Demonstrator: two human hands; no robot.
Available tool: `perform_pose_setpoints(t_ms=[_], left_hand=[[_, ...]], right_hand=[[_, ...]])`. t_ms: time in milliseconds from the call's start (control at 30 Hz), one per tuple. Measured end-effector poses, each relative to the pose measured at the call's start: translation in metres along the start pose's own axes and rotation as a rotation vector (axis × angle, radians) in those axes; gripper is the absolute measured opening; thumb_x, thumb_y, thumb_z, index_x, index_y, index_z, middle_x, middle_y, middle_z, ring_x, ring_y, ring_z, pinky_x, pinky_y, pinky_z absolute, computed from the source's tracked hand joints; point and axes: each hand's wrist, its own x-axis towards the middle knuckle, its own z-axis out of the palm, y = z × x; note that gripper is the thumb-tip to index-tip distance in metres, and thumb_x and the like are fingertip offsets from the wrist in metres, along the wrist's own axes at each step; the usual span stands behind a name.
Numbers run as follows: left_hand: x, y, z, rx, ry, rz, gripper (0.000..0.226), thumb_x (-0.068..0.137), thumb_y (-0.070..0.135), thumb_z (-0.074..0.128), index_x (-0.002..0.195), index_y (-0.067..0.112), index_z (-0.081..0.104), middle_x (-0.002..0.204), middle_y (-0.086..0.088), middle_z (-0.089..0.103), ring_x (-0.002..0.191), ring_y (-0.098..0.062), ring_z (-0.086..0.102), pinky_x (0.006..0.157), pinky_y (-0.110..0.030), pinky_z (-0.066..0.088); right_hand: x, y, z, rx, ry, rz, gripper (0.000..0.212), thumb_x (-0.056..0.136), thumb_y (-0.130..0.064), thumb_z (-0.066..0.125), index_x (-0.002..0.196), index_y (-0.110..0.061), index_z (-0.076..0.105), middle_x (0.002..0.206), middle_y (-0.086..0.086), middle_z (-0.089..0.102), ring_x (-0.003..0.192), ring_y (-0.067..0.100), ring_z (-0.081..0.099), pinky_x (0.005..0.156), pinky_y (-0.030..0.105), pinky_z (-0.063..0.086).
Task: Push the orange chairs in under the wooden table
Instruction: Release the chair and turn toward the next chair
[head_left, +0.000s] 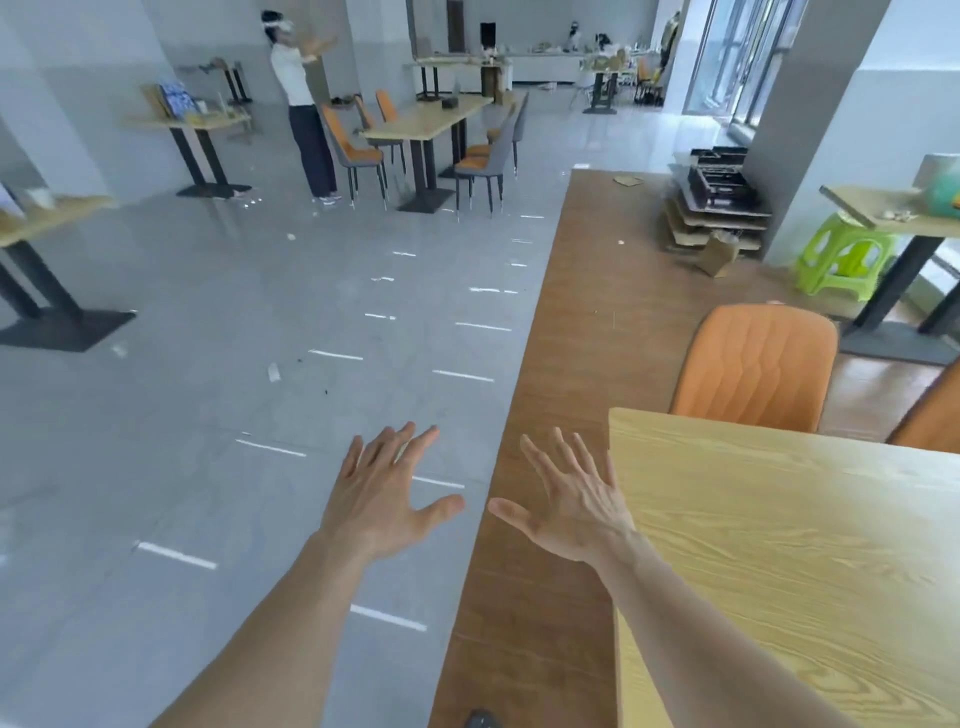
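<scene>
The light wooden table (810, 561) fills the lower right. Behind its far edge rises the back of an orange chair (756, 366), close against the table. A sliver of a second orange chair (930, 421) shows at the right edge. My left hand (384, 499) hovers over the grey floor with fingers spread, holding nothing. My right hand (566, 501) is spread too, just left of the table's corner, its forearm crossing over the tabletop. Neither hand touches a chair.
A brown wood-look floor strip (587, 312) runs beside the table. A green plastic stool (839, 257), stacked cardboard and trays (717, 202) and another table (904, 218) stand at right. A person (306, 104) stands by a far table with chairs (426, 124).
</scene>
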Motion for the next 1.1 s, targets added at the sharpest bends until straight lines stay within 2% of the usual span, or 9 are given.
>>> perform_pose_setpoints(t_ms=[133,333,633,733,800,900,1100], left_hand=[[0.117,-0.031,-0.022,0.015,0.002,-0.003,0.097,0.073,0.093,0.024,0.155,0.044,0.007,0.166,0.007,0.013,0.151,-0.017,0.006,0.123,-0.044,-0.001],[0.259,-0.049,-0.035,0.015,0.012,0.044,0.095,0.075,0.092,0.026,0.155,0.044,0.006,0.166,0.007,0.013,0.151,-0.016,0.005,0.123,-0.045,-0.001],[0.506,-0.047,0.012,-0.033,-0.032,0.209,0.095,0.076,0.093,0.023,0.155,0.045,0.001,0.166,0.008,0.008,0.151,-0.016,0.0,0.123,-0.044,-0.003],[0.598,-0.045,0.022,-0.054,-0.049,0.261,0.1,0.071,0.096,0.016,0.155,0.044,0.002,0.167,0.007,0.008,0.151,-0.017,0.001,0.123,-0.045,-0.003],[0.666,-0.037,0.026,-0.088,-0.062,0.297,0.103,0.068,0.098,0.012,0.155,0.044,0.002,0.167,0.007,0.009,0.151,-0.017,0.001,0.123,-0.045,-0.003],[0.751,-0.015,0.033,-0.128,-0.069,0.357,0.105,0.064,0.101,0.007,0.154,0.047,0.001,0.166,0.008,0.009,0.151,-0.015,0.0,0.123,-0.045,-0.001],[0.886,0.065,0.062,-0.183,-0.167,0.552,0.098,0.071,0.097,0.022,0.154,0.047,0.002,0.166,0.01,0.009,0.151,-0.015,0.004,0.123,-0.045,0.0]], right_hand=[[0.12,0.004,-0.032,0.021,0.007,0.024,0.109,0.07,-0.103,0.018,0.16,-0.045,-0.002,0.172,0.001,-0.007,0.157,0.025,-0.011,0.124,0.059,-0.006],[0.243,0.024,-0.071,0.029,0.041,0.047,0.106,0.073,-0.102,0.02,0.159,-0.045,-0.002,0.172,0.002,-0.008,0.157,0.025,-0.012,0.124,0.059,-0.007],[0.431,0.103,-0.1,0.0,0.095,0.207,0.105,0.075,-0.1,0.025,0.16,-0.044,-0.002,0.172,0.001,-0.01,0.156,0.024,-0.014,0.125,0.059,-0.005],[0.498,0.133,-0.118,-0.028,0.117,0.279,0.11,0.069,-0.101,0.016,0.16,-0.043,-0.004,0.172,0.001,-0.01,0.156,0.025,-0.013,0.125,0.059,-0.005],[0.541,0.157,-0.135,-0.04,0.112,0.343,0.115,0.062,-0.102,0.007,0.16,-0.043,-0.004,0.172,0.002,-0.011,0.156,0.025,-0.013,0.125,0.059,-0.005],[0.591,0.196,-0.159,-0.048,0.129,0.446,0.108,0.069,-0.099,0.017,0.16,-0.043,-0.005,0.171,0.001,-0.012,0.156,0.025,-0.013,0.125,0.058,-0.004],[0.65,0.279,-0.182,0.018,0.169,0.654,0.106,0.075,-0.099,0.029,0.16,-0.044,-0.002,0.172,0.001,-0.009,0.157,0.025,-0.012,0.125,0.058,-0.004]])
